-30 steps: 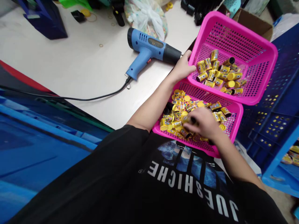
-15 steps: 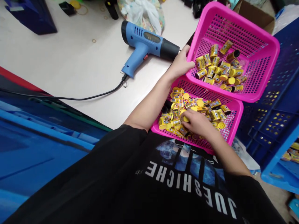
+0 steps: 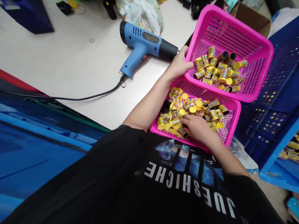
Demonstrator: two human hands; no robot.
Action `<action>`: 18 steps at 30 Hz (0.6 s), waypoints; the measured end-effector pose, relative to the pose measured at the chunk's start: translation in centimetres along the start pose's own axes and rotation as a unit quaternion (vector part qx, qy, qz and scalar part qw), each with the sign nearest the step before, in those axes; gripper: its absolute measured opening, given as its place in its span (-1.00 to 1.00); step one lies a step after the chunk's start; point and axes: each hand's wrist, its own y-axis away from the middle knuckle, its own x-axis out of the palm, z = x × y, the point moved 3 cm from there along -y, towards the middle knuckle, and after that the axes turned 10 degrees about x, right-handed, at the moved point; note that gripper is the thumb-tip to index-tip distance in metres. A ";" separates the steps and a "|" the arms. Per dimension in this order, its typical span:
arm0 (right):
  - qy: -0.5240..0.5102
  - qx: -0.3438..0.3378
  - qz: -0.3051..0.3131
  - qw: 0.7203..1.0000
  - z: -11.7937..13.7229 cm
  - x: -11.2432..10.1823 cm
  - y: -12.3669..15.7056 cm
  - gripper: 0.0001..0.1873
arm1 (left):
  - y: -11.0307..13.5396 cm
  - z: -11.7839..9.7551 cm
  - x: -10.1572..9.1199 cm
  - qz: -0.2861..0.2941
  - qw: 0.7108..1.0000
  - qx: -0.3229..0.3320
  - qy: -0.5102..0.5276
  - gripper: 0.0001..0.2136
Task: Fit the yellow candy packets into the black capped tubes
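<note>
My left hand (image 3: pixel 181 63) grips the left rim of the upper pink basket (image 3: pixel 253 32), thumb over the edge. Inside that basket lies a loose pile of small yellow-labelled tubs (image 3: pixel 223 74), some with yellow lids and some showing black ends. Just below it, closer to my body, is the lower pink basket (image 3: pixel 234 124), partly overlapped by the upper one. It holds more yellow tubs (image 3: pixel 213 115), loose yellow lids (image 3: pixel 192 110) and tiny coloured beads. My right hand (image 3: pixel 197 126) is down among these tubs, fingers curled; its fingertips are partly hidden.
A blue heat gun (image 3: pixel 147 43) lies on the white table (image 3: pixel 93 68), nozzle near my left wrist, its black cord (image 3: pixel 93 96) running left. Behind it sits a tied plastic bag (image 3: pixel 142 15). Blue crates (image 3: pixel 268 115) stand at the right, and a cardboard box (image 3: pixel 251 17) at the back right.
My right hand has shifted slightly among the tubs, uncovering yellow lids by its fingers. Several tubs in the upper basket have changed position. My left hand keeps its hold on the rim.
</note>
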 end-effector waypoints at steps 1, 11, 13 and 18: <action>-0.015 0.008 -0.025 1.000 -0.6 -0.9 0.3 -0.85 | 0.0 -0.1 0.0 0.000 1.000 0.001 -0.002 -0.62; -0.120 0.143 -0.223 0.957 -0.9 -3.9 -2.9 -0.68 | 0.1 -0.4 -0.1 0.010 1.000 0.012 -0.009 -0.63; -0.087 0.111 -0.118 0.983 2.0 -0.5 -5.0 -0.56 | 0.2 -0.4 -0.2 0.014 1.000 0.009 -0.009 -0.63; -0.136 0.096 -0.223 0.960 0.4 -2.5 -4.1 -0.53 | 0.5 -1.2 -0.2 0.015 1.000 0.004 -0.027 -0.64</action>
